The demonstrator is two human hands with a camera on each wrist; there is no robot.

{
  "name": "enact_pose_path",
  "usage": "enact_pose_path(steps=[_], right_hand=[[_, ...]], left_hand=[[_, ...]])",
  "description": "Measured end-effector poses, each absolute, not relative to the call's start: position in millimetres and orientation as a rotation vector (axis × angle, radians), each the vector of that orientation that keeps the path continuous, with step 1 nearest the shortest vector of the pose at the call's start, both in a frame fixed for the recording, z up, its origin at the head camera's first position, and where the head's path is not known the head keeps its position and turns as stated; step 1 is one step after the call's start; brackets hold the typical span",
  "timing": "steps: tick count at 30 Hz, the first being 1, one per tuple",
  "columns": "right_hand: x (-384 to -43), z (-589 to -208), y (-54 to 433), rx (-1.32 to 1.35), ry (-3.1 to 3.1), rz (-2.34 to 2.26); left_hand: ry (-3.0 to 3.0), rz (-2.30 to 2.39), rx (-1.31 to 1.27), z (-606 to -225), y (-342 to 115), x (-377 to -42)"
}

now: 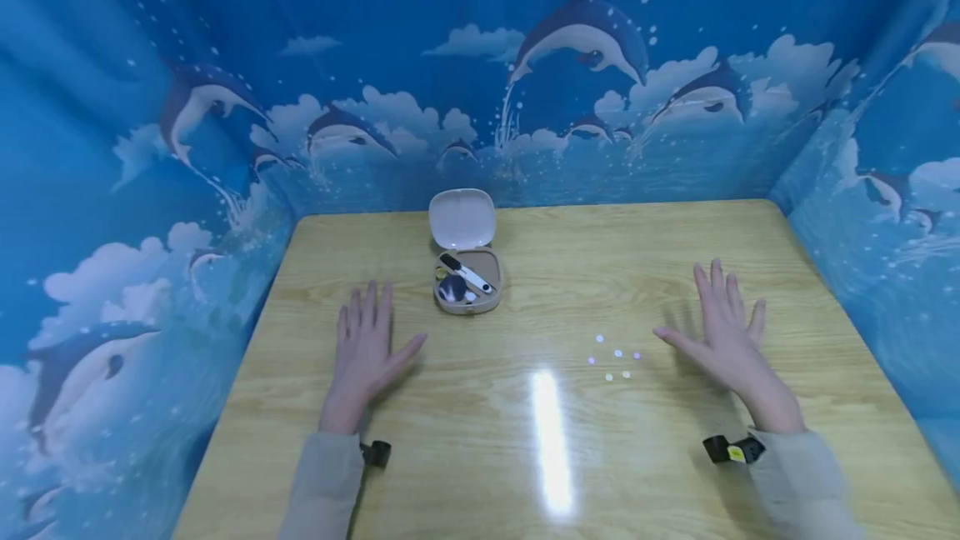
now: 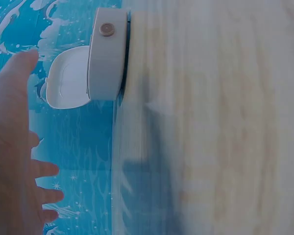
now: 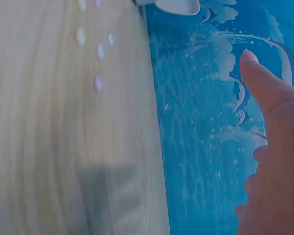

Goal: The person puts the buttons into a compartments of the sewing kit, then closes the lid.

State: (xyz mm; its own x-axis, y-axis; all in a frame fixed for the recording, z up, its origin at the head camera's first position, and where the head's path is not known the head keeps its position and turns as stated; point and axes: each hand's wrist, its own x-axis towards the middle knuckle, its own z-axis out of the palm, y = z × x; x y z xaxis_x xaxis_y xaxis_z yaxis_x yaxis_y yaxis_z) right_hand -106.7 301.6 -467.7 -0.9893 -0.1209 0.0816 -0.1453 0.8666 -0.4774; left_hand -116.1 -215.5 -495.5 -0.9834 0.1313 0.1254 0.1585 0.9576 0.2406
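My left hand (image 1: 365, 359) is spread with straight fingers above the left part of the table, holding nothing. Just right of its fingertips stands a small box (image 1: 492, 294) with its white lid (image 1: 462, 219) raised. Inside the box lie a white-and-black slim tool (image 1: 467, 272), a dark round piece (image 1: 452, 288) and some small bits. In the left wrist view the box front (image 2: 107, 63) shows a round button. My right hand (image 1: 726, 348), fingers also spread and holding nothing, is over the right side. Several small pale discs (image 1: 618, 353) lie to the left of its thumb.
The wooden table (image 1: 480, 407) reaches back to a blue curtain (image 1: 420, 23) printed with dolphins, which also hangs along both sides. A bright light reflection lies on the tabletop in front of the discs. Each wrist wears a small black camera (image 1: 377, 453).
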Motion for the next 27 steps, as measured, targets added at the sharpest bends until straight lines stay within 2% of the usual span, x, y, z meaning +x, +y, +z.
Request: enact_pose_path(steps=[27], right_hand=[[-174.7, -452.9, 196.1, 0.529, -2.938, 1.092]], left_hand=[[-2.996, -0.735, -0.304, -500.8, -205.7, -148.0]])
